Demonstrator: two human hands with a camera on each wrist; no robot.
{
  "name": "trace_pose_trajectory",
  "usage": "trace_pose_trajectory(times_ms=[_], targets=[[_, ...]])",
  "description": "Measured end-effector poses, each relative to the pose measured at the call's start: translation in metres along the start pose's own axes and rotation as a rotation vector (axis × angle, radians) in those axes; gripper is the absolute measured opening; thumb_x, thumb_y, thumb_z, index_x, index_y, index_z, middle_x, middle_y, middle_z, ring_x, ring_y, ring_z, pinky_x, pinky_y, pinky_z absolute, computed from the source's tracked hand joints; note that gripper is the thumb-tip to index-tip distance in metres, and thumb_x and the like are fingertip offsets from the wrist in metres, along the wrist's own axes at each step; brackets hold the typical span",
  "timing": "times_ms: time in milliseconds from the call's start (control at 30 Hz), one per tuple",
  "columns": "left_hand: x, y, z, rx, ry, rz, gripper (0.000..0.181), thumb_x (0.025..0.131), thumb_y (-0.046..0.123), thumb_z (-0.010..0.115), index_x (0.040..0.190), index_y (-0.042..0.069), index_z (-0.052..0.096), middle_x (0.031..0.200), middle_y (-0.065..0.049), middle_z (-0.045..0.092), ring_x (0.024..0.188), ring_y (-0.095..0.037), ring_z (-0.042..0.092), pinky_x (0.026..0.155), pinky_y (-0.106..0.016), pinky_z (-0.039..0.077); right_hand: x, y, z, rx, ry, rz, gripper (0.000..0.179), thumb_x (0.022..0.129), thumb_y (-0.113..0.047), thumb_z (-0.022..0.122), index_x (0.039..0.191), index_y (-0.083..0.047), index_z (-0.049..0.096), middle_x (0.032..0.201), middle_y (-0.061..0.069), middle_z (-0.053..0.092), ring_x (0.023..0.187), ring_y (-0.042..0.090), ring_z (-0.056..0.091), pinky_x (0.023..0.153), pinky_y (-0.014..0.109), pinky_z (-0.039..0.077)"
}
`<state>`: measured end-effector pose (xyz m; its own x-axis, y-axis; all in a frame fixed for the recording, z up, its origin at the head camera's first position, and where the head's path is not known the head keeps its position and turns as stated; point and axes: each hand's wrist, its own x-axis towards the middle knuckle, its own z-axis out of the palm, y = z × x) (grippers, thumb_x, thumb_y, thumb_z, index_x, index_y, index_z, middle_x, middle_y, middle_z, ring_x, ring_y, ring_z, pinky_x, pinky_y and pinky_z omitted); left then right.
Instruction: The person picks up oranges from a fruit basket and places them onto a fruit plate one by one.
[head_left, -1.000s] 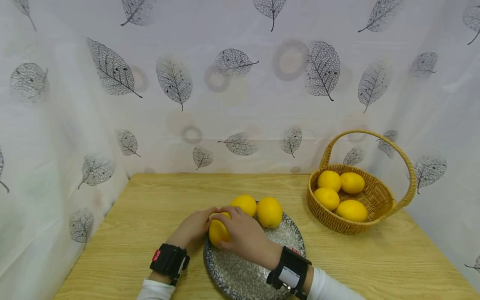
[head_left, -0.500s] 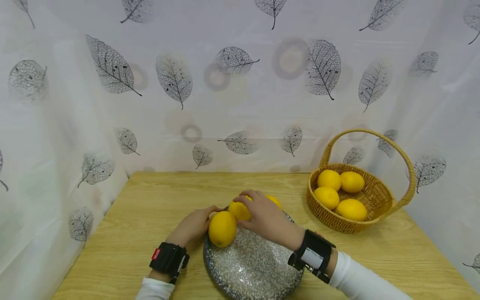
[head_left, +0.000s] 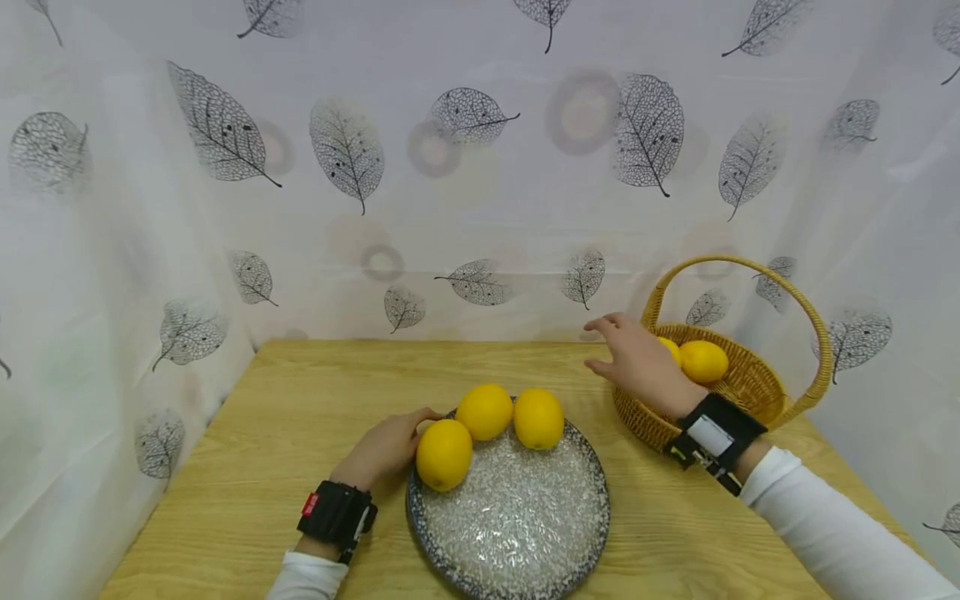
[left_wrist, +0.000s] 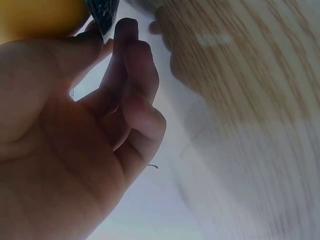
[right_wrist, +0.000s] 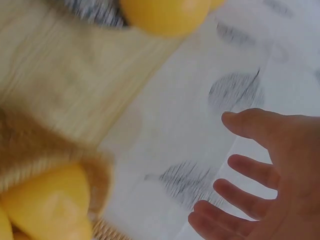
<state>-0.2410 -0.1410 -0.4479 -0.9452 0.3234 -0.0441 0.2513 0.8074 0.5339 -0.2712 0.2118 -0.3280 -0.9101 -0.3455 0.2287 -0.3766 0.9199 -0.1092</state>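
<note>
Three yellow lemons sit along the far and left side of a speckled grey plate (head_left: 517, 517) in the head view: a left lemon (head_left: 444, 455), a middle lemon (head_left: 485, 412) and a right lemon (head_left: 538, 418). My left hand (head_left: 384, 452) pinches the plate's left rim beside the nearest lemon; the left wrist view shows the dark rim (left_wrist: 103, 16) between thumb and curled fingers. Over the left side of a wicker basket (head_left: 636, 421), my right hand (head_left: 647, 363) is raised with spread fingers and holds nothing. It hides some of the lemons inside; one basket lemon (head_left: 705, 362) shows.
The basket's tall arched handle (head_left: 750, 265) rises at the right of the wooden table (head_left: 315, 383). A white leaf-print curtain (head_left: 480, 192) hangs behind the table and along both sides.
My right hand has left the lemons on the plate and moved right and back to the basket. The left hand stays at the plate's rim.
</note>
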Motion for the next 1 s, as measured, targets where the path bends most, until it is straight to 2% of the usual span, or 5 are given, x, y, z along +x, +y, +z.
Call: trace_pose_trajectory(times_ms=[200,433,600,800,1000], targets=[[-0.001,-0.001,0.001,-0.015,0.003,0.008,0.038,0.096,0.006,0.049,0.13,0.017,0.061,0.128,-0.014,0.068,0.116,-0.029,0.06,0.102,-0.055,0.049,0.005,0.062,-0.012,0.023,-0.065,0.148,0.054,0.09,-0.024,0.063,0.133,0.006,0.051,0.13,0.039,0.049,0.107,0.05,0.053,0.08,0.061,0.052],[-0.001,-0.002,0.003,-0.037,0.008,0.021,0.039,0.096,0.006,0.048,0.131,0.018,0.061,0.128,-0.013,0.068,0.117,-0.03,0.06,0.102,-0.055,0.049,-0.001,0.127,-0.007,0.02,-0.154,0.272,0.056,0.094,-0.025,0.056,0.13,0.017,0.047,0.125,0.048,0.045,0.105,0.059,0.049,0.085,0.068,0.047],[-0.004,-0.001,0.004,-0.038,-0.006,0.013,0.039,0.097,0.006,0.046,0.131,0.018,0.06,0.131,-0.014,0.067,0.12,-0.032,0.058,0.104,-0.057,0.047,-0.01,0.157,0.0,0.018,-0.237,0.344,0.063,0.094,-0.028,0.053,0.13,0.022,0.044,0.124,0.051,0.043,0.107,0.061,0.046,0.087,0.07,0.046],[-0.006,0.001,0.005,-0.03,-0.011,0.01,0.038,0.098,0.006,0.046,0.131,0.016,0.06,0.13,-0.015,0.067,0.119,-0.032,0.058,0.103,-0.056,0.048,-0.02,0.19,0.025,0.1,-0.404,0.463,0.086,0.095,-0.043,0.047,0.14,0.026,0.022,0.132,0.059,0.028,0.116,0.068,0.033,0.096,0.075,0.038],[-0.005,0.003,0.005,-0.017,-0.006,0.022,0.037,0.097,0.007,0.047,0.131,0.016,0.06,0.127,-0.016,0.068,0.116,-0.031,0.06,0.101,-0.055,0.05,-0.019,0.212,0.043,0.188,-0.421,0.501,0.103,0.091,-0.053,0.049,0.141,0.027,0.008,0.131,0.062,0.024,0.115,0.071,0.032,0.096,0.076,0.038]])
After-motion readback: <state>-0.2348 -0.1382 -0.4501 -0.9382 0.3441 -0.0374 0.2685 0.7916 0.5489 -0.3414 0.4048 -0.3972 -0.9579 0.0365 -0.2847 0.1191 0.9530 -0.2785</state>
